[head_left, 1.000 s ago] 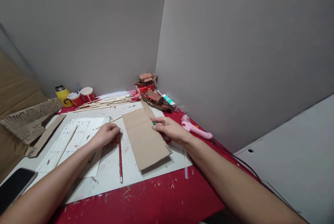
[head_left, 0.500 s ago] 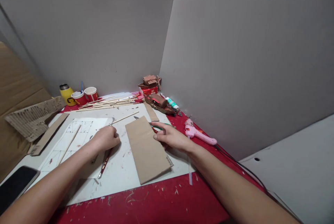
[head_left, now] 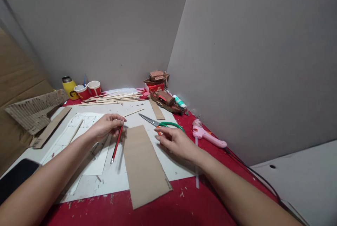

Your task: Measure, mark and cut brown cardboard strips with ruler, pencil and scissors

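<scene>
My left hand [head_left: 106,127] pinches a dark red pencil [head_left: 117,145], lifted over the white board, its silver end pointing down toward me. My right hand [head_left: 175,141] is beside the scissors [head_left: 151,120], which have green and orange handles; its fingers are apart, and whether they touch the orange handle I cannot tell. A brown cardboard piece [head_left: 146,166] lies between my hands, over the board's front edge. Under my left forearm are paper sheets with drawn lines [head_left: 88,122].
A pink glue gun [head_left: 209,137] with a cable lies at right. Thin wooden sticks [head_left: 113,98], two cups [head_left: 94,88], a yellow bottle [head_left: 70,89] and model boats [head_left: 164,99] stand behind. A phone [head_left: 19,176] is at left.
My left hand has lifted the pencil off the board. The cardboard has shifted toward me, and my right hand has moved off it, uncovering the scissors. The view has shifted slightly.
</scene>
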Demonstrator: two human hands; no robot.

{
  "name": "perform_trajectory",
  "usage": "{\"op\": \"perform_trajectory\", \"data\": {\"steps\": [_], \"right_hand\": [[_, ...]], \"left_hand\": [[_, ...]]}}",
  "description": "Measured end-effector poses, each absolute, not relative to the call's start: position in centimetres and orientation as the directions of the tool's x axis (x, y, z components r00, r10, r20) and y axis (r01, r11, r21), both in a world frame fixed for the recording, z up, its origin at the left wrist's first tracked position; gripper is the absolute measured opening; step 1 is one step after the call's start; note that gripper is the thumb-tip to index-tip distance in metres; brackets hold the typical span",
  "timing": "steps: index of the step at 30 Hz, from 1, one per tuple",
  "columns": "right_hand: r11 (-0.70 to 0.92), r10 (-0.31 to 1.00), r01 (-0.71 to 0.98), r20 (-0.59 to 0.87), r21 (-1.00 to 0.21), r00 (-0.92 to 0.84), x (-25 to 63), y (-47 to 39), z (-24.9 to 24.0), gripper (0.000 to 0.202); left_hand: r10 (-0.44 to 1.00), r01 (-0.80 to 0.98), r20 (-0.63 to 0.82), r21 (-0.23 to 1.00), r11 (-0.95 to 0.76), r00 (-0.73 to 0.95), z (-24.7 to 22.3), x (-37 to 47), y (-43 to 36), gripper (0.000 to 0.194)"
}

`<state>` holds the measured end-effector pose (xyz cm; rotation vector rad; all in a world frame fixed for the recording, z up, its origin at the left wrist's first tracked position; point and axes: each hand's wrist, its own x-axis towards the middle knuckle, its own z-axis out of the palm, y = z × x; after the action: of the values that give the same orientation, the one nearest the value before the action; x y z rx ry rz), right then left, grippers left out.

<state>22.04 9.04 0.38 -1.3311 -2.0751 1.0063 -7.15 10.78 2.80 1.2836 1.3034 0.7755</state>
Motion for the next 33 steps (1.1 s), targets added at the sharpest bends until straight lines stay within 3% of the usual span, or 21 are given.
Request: {"op": "perform_trajectory", "data": {"steps": [5, 11, 19, 26, 33], "right_hand": [[0.37, 0.928, 0.756, 0.169, -0.54, -0.333, 23.0, 9.7, 0.9, 0.04], [0.389, 0.92, 0.851, 0.106, -0.354, -0.377, 23.8, 10.9, 0.4, 0.035], [0.381, 0.924, 0.894, 0.059, -0.236, -0.378, 23.4, 10.7, 0.9, 0.033], [0.361, 0.933, 0.921, 0.056, -0.15, -0.356, 23.0, 10.3, 1.0, 0.037], [0.344, 0.939, 0.928, 0.068, -0.142, -0.338, 22.9, 10.4, 0.6, 0.049]], "left_hand": [[0.941, 0.099, -0.25, 0.967, 0.233, 0.229, 2.3, -6.4, 10.3, 0.012], [0.914, 0.092, -0.29, 0.957, 0.276, 0.282, 1.4, -5.6, 9.7, 0.013], [0.893, 0.101, -0.283, 0.959, 0.264, 0.351, 1.2, -4.5, 8.9, 0.029], [0.872, 0.104, -0.267, 0.964, 0.247, 0.409, 0.9, -4.5, 9.1, 0.029], [0.863, 0.103, -0.278, 0.96, 0.259, 0.423, 0.3, -4.6, 9.5, 0.037]]}}
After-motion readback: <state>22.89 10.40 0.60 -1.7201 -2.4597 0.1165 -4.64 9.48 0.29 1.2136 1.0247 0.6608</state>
